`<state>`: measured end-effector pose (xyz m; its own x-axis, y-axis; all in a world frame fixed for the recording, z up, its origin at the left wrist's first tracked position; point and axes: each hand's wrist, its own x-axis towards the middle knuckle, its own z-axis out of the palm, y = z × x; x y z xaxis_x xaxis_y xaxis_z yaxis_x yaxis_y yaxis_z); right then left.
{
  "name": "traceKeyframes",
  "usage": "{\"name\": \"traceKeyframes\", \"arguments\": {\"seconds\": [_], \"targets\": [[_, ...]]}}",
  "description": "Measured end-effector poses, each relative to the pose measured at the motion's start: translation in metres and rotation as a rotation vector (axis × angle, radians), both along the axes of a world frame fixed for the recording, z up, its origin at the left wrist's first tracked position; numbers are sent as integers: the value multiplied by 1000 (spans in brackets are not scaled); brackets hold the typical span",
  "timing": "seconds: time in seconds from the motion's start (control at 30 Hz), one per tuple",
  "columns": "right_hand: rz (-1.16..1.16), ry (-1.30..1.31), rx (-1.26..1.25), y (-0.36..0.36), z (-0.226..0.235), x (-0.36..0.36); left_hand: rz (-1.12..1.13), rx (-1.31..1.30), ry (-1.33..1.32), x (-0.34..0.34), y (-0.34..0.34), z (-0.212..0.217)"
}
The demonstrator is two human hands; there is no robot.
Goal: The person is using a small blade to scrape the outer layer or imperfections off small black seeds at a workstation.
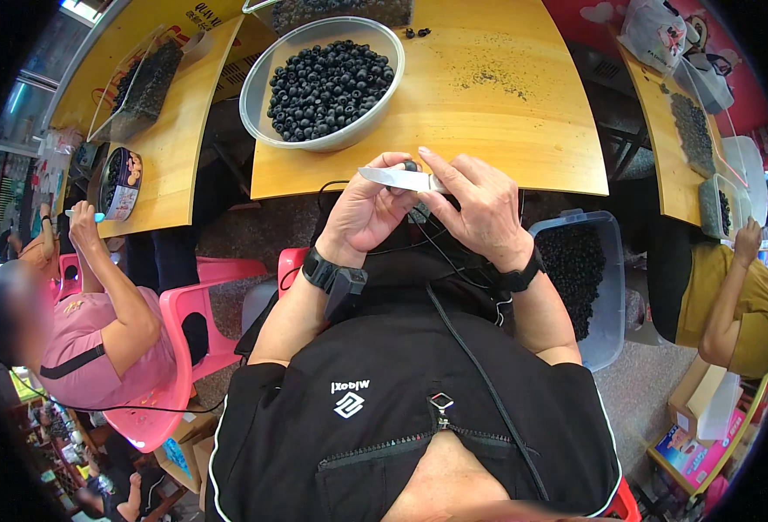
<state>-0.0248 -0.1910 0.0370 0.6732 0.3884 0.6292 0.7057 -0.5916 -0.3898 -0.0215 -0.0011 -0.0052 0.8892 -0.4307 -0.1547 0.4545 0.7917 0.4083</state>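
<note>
A small dark fruit (411, 165) is sitting pinched at the fingertips of the left hand (368, 209), just off the near edge of the wooden table (488, 113). The right hand (479, 209) is gripping a knife (401, 179), its blade lying against the fruit. Beyond the fruit, a clear bowl (258, 87) of dark fruits is standing on the table. Right of the fruit and lower, a plastic bin (606, 287) is holding more.
</note>
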Motion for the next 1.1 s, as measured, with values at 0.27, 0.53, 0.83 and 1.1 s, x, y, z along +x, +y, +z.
{"name": "traceKeyframes", "arguments": {"seconds": [0.27, 0.53, 0.83, 1.1], "targets": [[-256, 112, -9, -17, -12, 19, -27, 21, -77, -5, -2, 8], [-74, 182, 213, -6, -7, 8, -128, 93, -65, 0, -13, 9], [-42, 83, 259, -12, -11, 7, -131, 73, 21, -7, -16, -6], [53, 49, 184, -8, -12, 8, 1, 34, 88, -4, -17, -11]]}}
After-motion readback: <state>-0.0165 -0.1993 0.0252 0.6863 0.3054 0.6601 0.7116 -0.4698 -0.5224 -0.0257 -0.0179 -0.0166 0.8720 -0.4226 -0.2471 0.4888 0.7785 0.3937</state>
